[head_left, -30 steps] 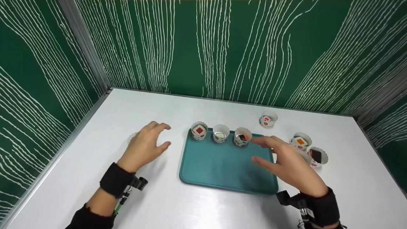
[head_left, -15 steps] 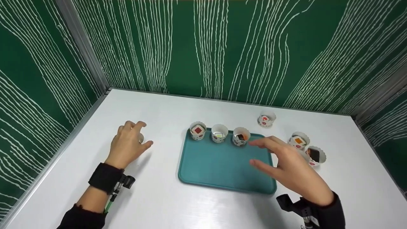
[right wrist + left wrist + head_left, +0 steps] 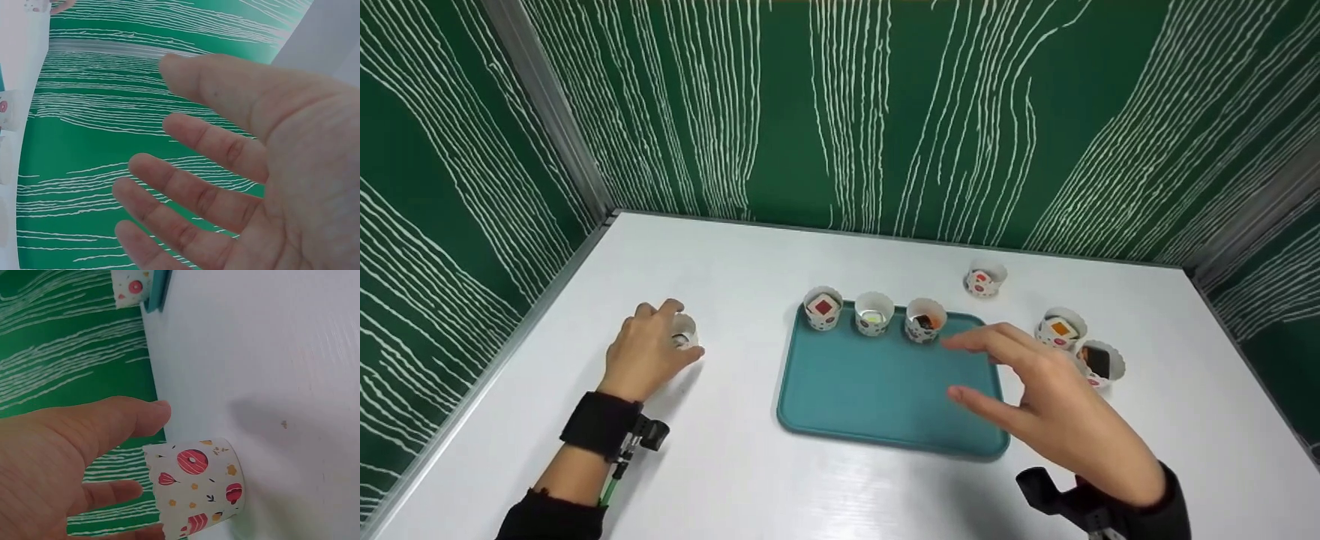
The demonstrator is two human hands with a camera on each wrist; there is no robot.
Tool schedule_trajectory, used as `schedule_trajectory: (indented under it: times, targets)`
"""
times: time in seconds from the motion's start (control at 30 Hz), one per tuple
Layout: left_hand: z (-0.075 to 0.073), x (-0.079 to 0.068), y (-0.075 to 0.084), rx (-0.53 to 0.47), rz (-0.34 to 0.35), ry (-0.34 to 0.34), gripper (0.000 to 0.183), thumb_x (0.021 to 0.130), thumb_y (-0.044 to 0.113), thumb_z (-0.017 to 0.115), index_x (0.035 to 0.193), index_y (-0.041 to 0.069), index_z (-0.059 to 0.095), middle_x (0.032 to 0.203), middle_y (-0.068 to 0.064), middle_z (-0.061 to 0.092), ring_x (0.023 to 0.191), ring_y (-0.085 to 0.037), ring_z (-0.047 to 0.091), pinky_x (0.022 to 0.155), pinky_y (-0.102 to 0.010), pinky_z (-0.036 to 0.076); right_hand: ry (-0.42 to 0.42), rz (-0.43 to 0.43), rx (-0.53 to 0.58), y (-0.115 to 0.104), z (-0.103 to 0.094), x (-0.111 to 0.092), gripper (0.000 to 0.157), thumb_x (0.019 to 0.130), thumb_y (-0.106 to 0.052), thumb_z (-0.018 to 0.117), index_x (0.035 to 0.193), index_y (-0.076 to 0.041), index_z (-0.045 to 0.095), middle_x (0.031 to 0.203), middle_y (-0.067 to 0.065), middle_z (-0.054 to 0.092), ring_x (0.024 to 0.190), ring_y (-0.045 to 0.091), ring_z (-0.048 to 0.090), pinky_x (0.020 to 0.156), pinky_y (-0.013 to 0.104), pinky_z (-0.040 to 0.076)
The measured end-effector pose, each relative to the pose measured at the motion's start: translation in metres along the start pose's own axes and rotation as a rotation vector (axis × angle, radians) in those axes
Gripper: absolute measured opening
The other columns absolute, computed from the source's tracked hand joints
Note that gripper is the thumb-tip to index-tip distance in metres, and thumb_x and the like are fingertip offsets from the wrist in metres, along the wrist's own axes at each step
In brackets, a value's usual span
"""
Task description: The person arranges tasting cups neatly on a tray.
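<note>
L hand (image 3: 643, 351) is round a paper cup (image 3: 197, 484) at the L side of the desk (image 3: 840, 495), well apart from the tray (image 3: 885, 397). Grip there is spread: thumb to one side, clear of the cup in the L wrist view, other fingers on the far side; can't tell if those touch. Cup's upright, white w/ pink doughnut & flower prints, scalloped rim; what's in it is too small to tell.

R hand (image 3: 1039, 390) hangs above the R end of the tray, grip spread too, thumb & fingers well apart w/ nothing btwn them. Fingertips look nr the R tray cup (image 3: 921, 334) in the head view.

Tray's teal, 3 cups in a row along its far edge: L tray cup (image 3: 823, 323) w/ a white pc marked red, mid tray cup (image 3: 872, 328) w/ sth yellowish at the bottom, R one w/ black & orange.

On the desk, R of the tray: a far cup (image 3: 982, 290) w/ a red-marked pc, a cup w/ an orange-topped pc (image 3: 1059, 328), & a cup w/ a black pc (image 3: 1098, 361), partly behind the R hand. Green wall (image 3: 787, 150) w/ white wavy lines at the back.
</note>
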State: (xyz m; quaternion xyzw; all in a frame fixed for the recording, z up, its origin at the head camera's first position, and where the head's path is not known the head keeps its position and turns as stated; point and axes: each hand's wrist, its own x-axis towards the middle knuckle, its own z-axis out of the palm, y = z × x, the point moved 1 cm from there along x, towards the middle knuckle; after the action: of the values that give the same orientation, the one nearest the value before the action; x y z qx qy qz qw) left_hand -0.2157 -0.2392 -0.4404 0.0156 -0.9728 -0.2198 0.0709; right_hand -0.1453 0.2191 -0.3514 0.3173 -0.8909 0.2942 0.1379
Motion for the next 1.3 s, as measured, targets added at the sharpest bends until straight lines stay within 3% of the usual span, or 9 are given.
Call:
schedule_trajectory:
  times: [0.4, 0.6, 0.77, 1.07, 1.3]
  targets:
    - [0.008, 0.006, -0.013, -0.069, -0.032, -0.029, 0.067, 0.089, 0.015, 0.081, 0.147, -0.005, 0.054, 0.124, -0.04, 0.063, 0.109, -0.057, 0.068, 0.085, -0.066, 0.058, 0.008, -0.004, -0.018, 0.0, -0.003, 0.001, 0.044, 0.092, -0.02, 0.087, 0.132, -0.032, 0.071, 0.127, -0.022, 0.071, 0.115, 0.002, 0.069, 0.095, 0.033, 0.061]
    - [0.009, 0.011, -0.016, -0.107, -0.021, -0.057, 0.062, 0.09, 0.014, 0.076, 0.145, -0.006, 0.054, 0.122, -0.038, 0.065, 0.108, -0.052, 0.068, 0.084, -0.06, 0.058, 0.017, -0.002, -0.015, 0.002, -0.003, -0.001, 0.046, 0.091, -0.018, 0.088, 0.132, -0.031, 0.071, 0.127, -0.021, 0.072, 0.115, 0.001, 0.069, 0.096, 0.027, 0.059]
    - [0.012, 0.012, -0.017, -0.12, -0.033, -0.065, 0.061, 0.089, 0.011, 0.075, 0.144, -0.005, 0.053, 0.125, -0.038, 0.064, 0.112, -0.054, 0.066, 0.089, -0.064, 0.057, 0.019, -0.004, -0.024, 0.005, -0.001, 0.0, 0.046, 0.091, -0.018, 0.088, 0.132, -0.03, 0.072, 0.127, -0.02, 0.071, 0.113, 0.001, 0.069, 0.093, 0.033, 0.061]
    - [0.016, 0.011, -0.013, -0.158, -0.048, -0.063, 0.06, 0.089, 0.009, 0.075, 0.143, -0.003, 0.052, 0.128, -0.038, 0.063, 0.115, -0.053, 0.064, 0.094, -0.064, 0.055, 0.012, 0.023, -0.017, 0.007, -0.004, -0.002, 0.045, 0.092, -0.018, 0.087, 0.132, -0.03, 0.071, 0.128, -0.02, 0.071, 0.112, 0.0, 0.068, 0.094, 0.033, 0.06]
    - [0.012, 0.011, 0.0, -0.185, -0.05, -0.053, 0.061, 0.089, 0.009, 0.074, 0.144, -0.001, 0.051, 0.128, -0.035, 0.064, 0.113, -0.049, 0.065, 0.091, -0.06, 0.056, 0.011, 0.046, -0.01, 0.009, -0.006, -0.002, 0.044, 0.092, -0.019, 0.087, 0.132, -0.029, 0.072, 0.128, -0.019, 0.071, 0.114, 0.0, 0.067, 0.095, 0.029, 0.058]
